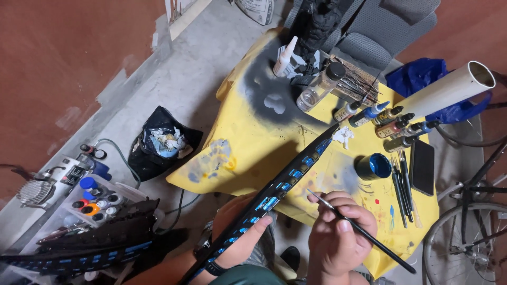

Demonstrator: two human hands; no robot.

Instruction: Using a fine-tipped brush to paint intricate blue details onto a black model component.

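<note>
Far lower left: clear plastic bin [124, 191] packed with small paint bottles [95, 203], caps blue, red, orange and white. Above centre-left on the floor: black bag [158, 145] lying open, crumpled paper inside.

Bottom centre: left hand [237, 232] curled shut around a long black prop blade [274, 192] dotted with blue rectangles, thumb pressed along its edge, wrist entering from the bottom edge. Long axis diagonal, lower left to upper right, tip pointing toward the frame's upper right and ending over the yellow cloth [248, 142].

Right of it: right hand [338, 232] closed in a pinch on a thin paintbrush [359, 229], bristle end up-left just beside the blade, handle trailing toward the lower right.

Further right on the cloth: round pot [373, 165] holding blue paint, spare brushes [401, 184] beside it, dropper bottles [391, 124] above.
</note>
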